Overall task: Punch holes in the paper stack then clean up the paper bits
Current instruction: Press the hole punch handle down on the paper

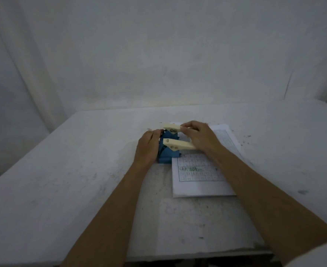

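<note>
now right hand (198, 136) curled on punch lever (180, 144)

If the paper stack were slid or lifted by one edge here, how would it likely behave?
The paper stack lies flat on the table, so it would probably slide easily when pushed. It looks thin, so lifted by one edge it would likely droop. Its left edge sits at the blue hole punch, which may hold that side in place.

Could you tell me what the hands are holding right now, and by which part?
Both are on the hole punch: the left hand steadies its blue base, the right hand grips the cream lever at its handle end.
</note>
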